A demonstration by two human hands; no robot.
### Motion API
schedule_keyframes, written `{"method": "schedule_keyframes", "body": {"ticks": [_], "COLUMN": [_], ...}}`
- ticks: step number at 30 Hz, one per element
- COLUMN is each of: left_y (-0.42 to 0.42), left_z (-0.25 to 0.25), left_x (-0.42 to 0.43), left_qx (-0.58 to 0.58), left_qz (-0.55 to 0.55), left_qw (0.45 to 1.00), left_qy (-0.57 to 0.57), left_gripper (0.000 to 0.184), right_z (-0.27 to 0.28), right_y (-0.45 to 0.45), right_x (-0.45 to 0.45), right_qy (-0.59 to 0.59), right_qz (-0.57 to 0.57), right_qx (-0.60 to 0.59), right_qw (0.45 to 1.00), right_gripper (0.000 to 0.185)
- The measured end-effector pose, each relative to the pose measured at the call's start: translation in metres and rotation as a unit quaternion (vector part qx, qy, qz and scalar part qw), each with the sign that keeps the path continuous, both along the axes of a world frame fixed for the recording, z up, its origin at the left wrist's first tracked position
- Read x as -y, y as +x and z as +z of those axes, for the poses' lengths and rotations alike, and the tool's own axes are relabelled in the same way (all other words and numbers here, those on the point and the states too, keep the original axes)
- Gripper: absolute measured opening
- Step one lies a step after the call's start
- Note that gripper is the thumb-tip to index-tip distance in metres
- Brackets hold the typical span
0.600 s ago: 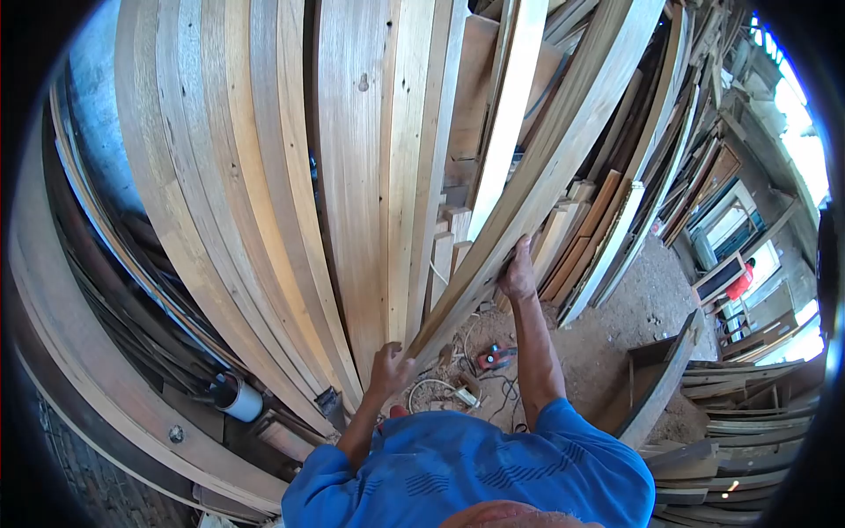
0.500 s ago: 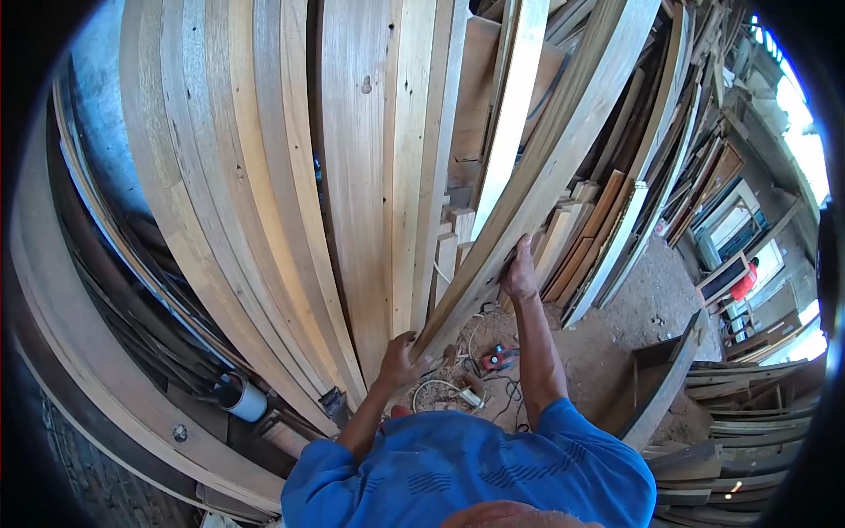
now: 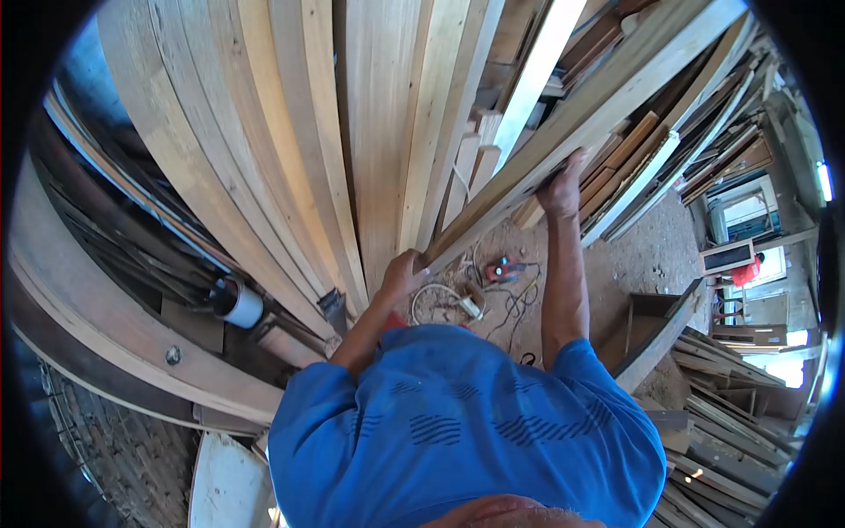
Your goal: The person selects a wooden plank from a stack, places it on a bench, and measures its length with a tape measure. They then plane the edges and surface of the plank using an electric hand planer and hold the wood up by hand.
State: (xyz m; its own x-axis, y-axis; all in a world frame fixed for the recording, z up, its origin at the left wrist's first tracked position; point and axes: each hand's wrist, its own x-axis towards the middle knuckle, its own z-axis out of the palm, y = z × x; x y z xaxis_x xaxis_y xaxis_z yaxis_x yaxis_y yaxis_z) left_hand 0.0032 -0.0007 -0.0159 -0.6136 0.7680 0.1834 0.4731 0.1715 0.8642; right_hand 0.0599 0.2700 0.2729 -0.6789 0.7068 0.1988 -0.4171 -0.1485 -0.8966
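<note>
A long, thick wooden plank (image 3: 576,121) slants from the middle of the view up to the upper right. My left hand (image 3: 403,275) wraps around its near end, fingers partly hidden. Farther along the same plank, my right hand (image 3: 560,187) grips its right side with the arm stretched out; a dark patch shows by the fingers. Just left of the plank, several tall boards (image 3: 385,114) stand side by side. On the floor below it lie a red power tool (image 3: 503,269) and a pale cable block (image 3: 472,306) among cords.
More boards (image 3: 629,167) lean behind the plank at right. An open wooden box or drawer (image 3: 656,330) sits on the floor near my right arm. Wood pieces (image 3: 722,414) are piled lower right. A white can (image 3: 239,304) stands at left. A person in red (image 3: 745,273) is far right.
The plank has tilted farther to the right, its far end swinging rightward. My right hand has moved out and up with it; my left hand stays at the near end. The view has shifted.
</note>
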Motion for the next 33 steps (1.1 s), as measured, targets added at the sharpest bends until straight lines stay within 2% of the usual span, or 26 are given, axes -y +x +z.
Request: {"method": "schedule_keyframes", "body": {"ticks": [4,7,9,10,13,16,19,20,23,26,29,30,31,32,33], "left_y": [0.021,0.033,0.038,0.04,0.043,0.036,0.033,0.032,0.04,0.043,0.044,0.044,0.042,0.039,0.035], "left_z": [-0.056,-0.077,-0.087,-0.091,-0.099,-0.106,-0.1,-0.094,-0.111,-0.125,-0.129,-0.124,-0.12,-0.111,-0.096], "left_x": [0.02,0.051,0.068,0.077,0.101,0.119,0.136,0.141,0.151,0.157,0.15,0.139,0.126,0.118,0.103], "left_qx": [-0.011,0.034,0.133,0.182,0.183,0.134,0.138,0.165,0.125,0.166,0.196,0.183,0.163,0.214,0.186], "left_qz": [0.028,0.032,0.049,0.057,0.059,0.014,0.029,0.022,0.056,0.043,0.028,0.035,0.049,0.058,0.06], "left_qw": [0.998,0.997,0.983,0.971,0.967,0.965,0.95,0.948,0.953,0.943,0.957,0.948,0.938,0.953,0.953], "left_qy": [-0.046,-0.06,-0.114,-0.141,-0.167,-0.227,-0.279,-0.27,-0.269,-0.284,-0.212,-0.26,-0.301,-0.208,-0.233], "left_gripper": [0.055,0.047,0.037,0.033,0.026,0.016,0.014,0.023,0.019,0.018,0.028,0.033,0.037,0.037,0.042], "right_z": [0.005,0.004,0.006,0.011,0.007,0.012,0.007,0.005,0.006,0.007,0.004,0.004,-0.002,-0.009,-0.01], "right_y": [0.007,0.009,0.012,0.009,0.013,0.01,0.011,0.009,0.009,0.006,0.012,0.011,0.011,0.008,0.004], "right_x": [0.007,0.004,0.007,0.014,0.007,0.01,0.0,-0.002,-0.003,-0.002,0.0,-0.002,-0.007,-0.012,-0.009], "right_qy": [0.021,0.018,0.009,0.01,0.04,0.045,0.046,0.047,0.02,0.019,-0.014,-0.019,0.008,0.075,0.012], "right_qz": [-0.038,-0.06,-0.054,-0.094,-0.086,-0.089,-0.099,-0.104,-0.09,-0.089,-0.084,-0.08,-0.006,0.027,-0.012], "right_qx": [0.019,0.01,0.017,0.02,0.01,0.013,0.015,0.012,0.017,0.011,0.044,0.048,0.004,-0.03,-0.006], "right_qw": [0.999,0.998,0.998,0.995,0.995,0.995,0.994,0.993,0.996,0.996,0.995,0.995,1.0,0.996,1.0], "right_gripper": [0.082,0.084,0.085,0.085,0.084,0.083,0.084,0.085,0.085,0.082,0.074,0.071,0.065,0.065,0.065]}}
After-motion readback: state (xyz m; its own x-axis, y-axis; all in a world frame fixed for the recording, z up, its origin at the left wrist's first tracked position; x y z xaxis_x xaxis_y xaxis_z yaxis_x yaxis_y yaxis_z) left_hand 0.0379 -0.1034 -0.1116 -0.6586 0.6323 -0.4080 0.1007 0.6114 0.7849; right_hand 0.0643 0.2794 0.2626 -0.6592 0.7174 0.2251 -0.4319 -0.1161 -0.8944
